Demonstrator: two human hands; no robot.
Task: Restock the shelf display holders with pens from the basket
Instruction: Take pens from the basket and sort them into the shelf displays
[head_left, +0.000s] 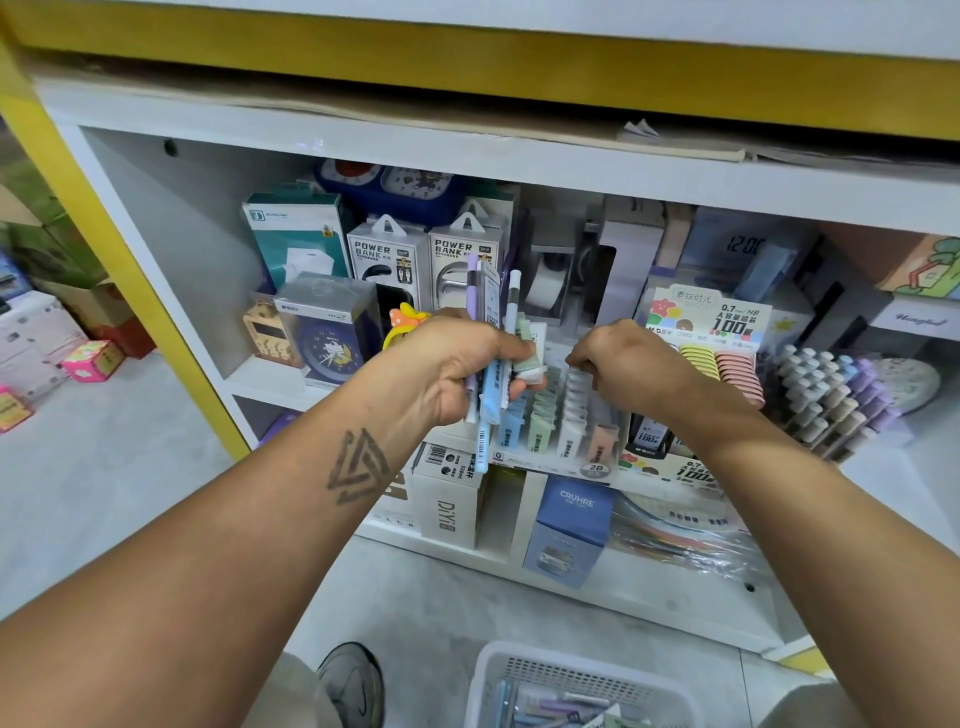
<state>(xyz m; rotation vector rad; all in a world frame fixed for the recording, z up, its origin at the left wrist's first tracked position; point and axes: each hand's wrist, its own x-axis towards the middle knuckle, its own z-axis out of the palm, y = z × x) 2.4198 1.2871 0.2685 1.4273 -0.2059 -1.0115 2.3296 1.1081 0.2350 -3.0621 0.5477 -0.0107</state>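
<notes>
Currently mid-restock: left hand (457, 364) grips a bundle of pens (493, 343) at frame centre, long axes near vertical, tips up. Right hand (618, 358) has its fingers curled down into the display holder (561, 415); what they pinch, cannot tell. Next move likely needs one pen drawn out and slotted; basket (576, 680) sits bottom centre.

The light is bright, even and soft, seemingly from overhead, so the pale grey floor (130, 467) shows hardly any shadow, while the recess under the white shelf board (467, 150) goes dimmer toward the back. A small glare spot sits on the clear plastic clock box (324, 306) and on the crinkled transparent wrapping (691, 540) lower down. The wide lens bows the yellow frame edge (78, 171) and stretches the forearms, and detail softens toward the corners.
</notes>
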